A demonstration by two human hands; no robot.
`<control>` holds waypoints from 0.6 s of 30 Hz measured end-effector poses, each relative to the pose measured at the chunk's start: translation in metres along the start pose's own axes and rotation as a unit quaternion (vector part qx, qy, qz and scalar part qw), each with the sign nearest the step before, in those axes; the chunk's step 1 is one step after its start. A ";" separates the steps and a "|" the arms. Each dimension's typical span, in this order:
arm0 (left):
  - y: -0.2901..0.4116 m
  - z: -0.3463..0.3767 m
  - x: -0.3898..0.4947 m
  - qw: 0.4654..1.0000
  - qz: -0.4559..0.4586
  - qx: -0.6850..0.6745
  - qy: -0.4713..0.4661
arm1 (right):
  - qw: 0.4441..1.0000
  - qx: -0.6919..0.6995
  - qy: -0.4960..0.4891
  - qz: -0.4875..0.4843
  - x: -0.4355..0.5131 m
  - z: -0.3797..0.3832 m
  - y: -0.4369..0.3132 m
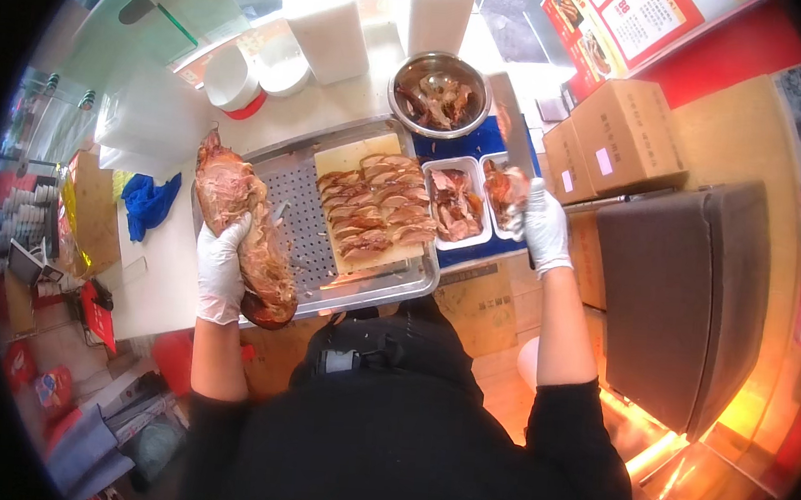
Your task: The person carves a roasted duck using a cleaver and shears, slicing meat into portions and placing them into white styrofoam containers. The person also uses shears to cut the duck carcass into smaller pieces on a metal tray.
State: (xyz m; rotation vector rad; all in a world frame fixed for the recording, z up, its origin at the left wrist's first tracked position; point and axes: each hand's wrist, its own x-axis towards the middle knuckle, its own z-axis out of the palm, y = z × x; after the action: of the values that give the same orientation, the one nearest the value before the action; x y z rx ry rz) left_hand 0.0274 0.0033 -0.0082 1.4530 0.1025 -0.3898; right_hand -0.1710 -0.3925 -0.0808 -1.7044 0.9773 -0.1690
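My left hand (221, 272), in a white glove, grips a roast duck carcass (227, 192) with much of its skin cut away. The carcass is held over the left end of a perforated metal tray (289, 204). On that tray a pale cutting board (330, 158) bears two rows of sliced duck (376, 203). My gloved right hand (545, 229) is shut on a knife (516, 136), its broad blade pointing away from me. Duck pieces (505, 194) show beside the right fingers, over a white plastic container (488, 160); whether the fingers touch them I cannot tell.
Another white container (460, 244) of duck meat stands on a blue cloth (466, 256). Behind it is a steel bowl (475, 126) with bony scraps. White tubs (228, 81) line the back of the counter. A crumpled blue cloth (149, 201) lies left; cardboard boxes (624, 133) stand right.
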 end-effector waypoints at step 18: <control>0.012 0.023 -0.008 0.968 -0.141 -0.128 -0.165 | 0.987 -0.034 -0.001 -0.160 0.005 0.050 -0.040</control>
State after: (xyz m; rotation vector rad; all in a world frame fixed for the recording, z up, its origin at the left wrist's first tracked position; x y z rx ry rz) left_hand 0.0196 -0.0168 0.0085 1.1041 0.0875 -0.8156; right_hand -0.1191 -0.3576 -0.0673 -1.9169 0.7095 -0.3469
